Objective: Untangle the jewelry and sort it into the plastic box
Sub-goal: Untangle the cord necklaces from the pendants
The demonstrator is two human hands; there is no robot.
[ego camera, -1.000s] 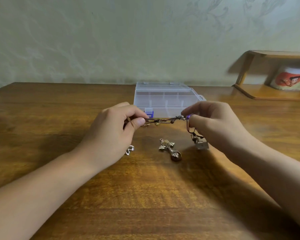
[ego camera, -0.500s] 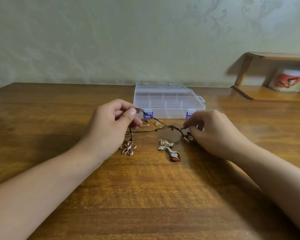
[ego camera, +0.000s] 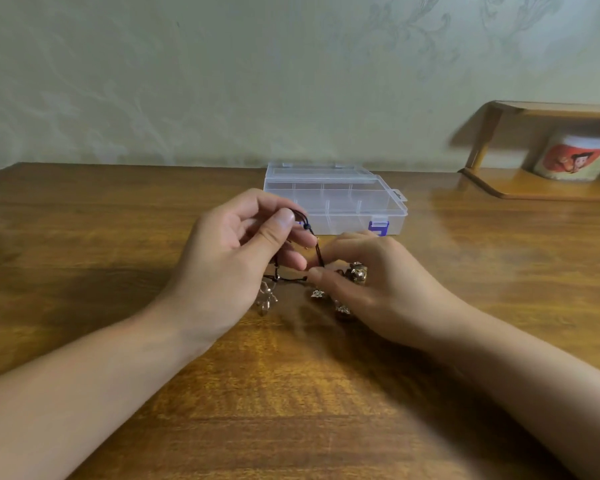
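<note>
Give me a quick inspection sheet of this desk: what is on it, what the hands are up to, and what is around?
Surface: wooden table, glossy, bare in front.
Job's things: dark cord with metal charms; flower charm and small charm hang low by the table; clear plastic box, lid closed, blue latch, compartments look empty.
Clutter: nothing seen.
Hands: left hand pinches the cord's upper end, raised; right hand pinches it lower down, near a round gold charm.
Cables: nothing seen, apart from the jewelry cord.
Surroundings: pale patterned wall; wooden shelf at right holding a printed tin.
</note>
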